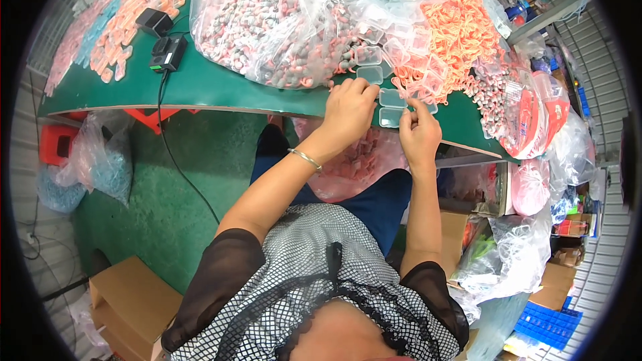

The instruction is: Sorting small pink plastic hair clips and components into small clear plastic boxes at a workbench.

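Note:
At the table's near edge, my right hand (420, 132) pinches the right side of a small clear plastic box (390, 117), whose lid is swung open. Just left of it, my left hand (351, 110) has its fingers curled down beside the box; whatever they hold is hidden. Right beyond those fingers, several more small clear boxes (370, 67) lie on the green table. A large clear bag (267, 33) full of small grey and pink pieces spreads out behind my left hand. Orange cord loops (461, 23) are heaped beyond my right hand.
Orange cases (124, 33) lie at the far left, near a black device (167, 53) with a trailing cable. More grey and pink pieces (491, 97) lie at the right. Below the table hangs a pink bag (364, 164); a cardboard box (137, 301) sits on the floor.

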`<state>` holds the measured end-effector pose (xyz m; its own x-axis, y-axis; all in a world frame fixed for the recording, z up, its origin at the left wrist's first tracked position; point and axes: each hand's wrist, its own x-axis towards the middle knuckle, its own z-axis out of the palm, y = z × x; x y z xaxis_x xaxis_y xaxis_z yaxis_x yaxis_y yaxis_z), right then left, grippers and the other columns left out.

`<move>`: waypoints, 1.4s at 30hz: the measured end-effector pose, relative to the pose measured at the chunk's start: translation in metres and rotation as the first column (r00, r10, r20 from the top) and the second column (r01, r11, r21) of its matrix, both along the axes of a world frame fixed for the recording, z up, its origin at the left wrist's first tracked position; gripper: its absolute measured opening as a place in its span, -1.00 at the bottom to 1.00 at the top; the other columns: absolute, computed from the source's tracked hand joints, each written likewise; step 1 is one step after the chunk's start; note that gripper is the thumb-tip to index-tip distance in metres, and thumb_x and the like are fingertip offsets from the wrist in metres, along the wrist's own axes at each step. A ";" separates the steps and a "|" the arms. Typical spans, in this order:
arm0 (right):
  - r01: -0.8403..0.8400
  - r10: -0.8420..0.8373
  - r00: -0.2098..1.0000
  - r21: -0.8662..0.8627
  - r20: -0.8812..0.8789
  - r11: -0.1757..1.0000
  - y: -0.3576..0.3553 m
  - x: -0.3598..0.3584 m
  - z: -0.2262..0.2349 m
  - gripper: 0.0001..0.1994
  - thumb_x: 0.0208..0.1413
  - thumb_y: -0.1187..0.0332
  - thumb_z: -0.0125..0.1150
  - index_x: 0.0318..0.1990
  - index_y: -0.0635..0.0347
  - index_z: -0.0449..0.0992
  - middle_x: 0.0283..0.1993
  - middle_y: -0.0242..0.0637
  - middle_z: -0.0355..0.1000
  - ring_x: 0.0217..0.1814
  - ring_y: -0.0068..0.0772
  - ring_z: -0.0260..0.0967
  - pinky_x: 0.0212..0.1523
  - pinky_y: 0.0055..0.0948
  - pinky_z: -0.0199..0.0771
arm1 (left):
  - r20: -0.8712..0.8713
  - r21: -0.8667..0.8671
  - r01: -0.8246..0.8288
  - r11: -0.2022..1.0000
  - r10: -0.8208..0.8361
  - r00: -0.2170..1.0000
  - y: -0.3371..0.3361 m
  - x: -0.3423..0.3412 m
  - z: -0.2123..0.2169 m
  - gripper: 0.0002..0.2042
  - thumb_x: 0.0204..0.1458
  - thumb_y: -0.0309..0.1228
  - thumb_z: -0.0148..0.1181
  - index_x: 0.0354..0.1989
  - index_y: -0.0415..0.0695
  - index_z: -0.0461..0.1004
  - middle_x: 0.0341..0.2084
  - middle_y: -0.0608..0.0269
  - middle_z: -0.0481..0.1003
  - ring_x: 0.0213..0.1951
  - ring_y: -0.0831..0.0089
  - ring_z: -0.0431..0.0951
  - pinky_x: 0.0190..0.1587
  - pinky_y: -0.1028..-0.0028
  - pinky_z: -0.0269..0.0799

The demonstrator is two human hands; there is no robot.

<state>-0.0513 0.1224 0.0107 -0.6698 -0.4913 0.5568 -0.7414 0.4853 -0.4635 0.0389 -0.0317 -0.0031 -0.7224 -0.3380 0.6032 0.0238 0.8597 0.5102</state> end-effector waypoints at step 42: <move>0.691 -0.562 0.716 0.537 -0.414 0.485 0.098 -0.217 -0.005 -0.76 0.03 0.13 0.22 -0.23 0.01 0.60 -0.24 -0.22 0.59 -0.21 -0.11 0.56 -0.12 0.14 0.33 | -0.026 0.127 0.053 0.990 -0.050 0.998 -0.002 0.009 0.000 -0.88 -0.07 -0.54 0.21 -0.32 -0.13 0.56 -0.39 0.16 0.53 -0.39 0.13 0.55 -0.32 0.25 0.43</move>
<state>-0.2679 0.2201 0.0053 -0.8751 -0.2349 0.4231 -0.1488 0.9625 0.2267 0.0475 -0.0334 -0.0028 -0.7277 -0.3759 0.5737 0.0790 0.7850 0.6145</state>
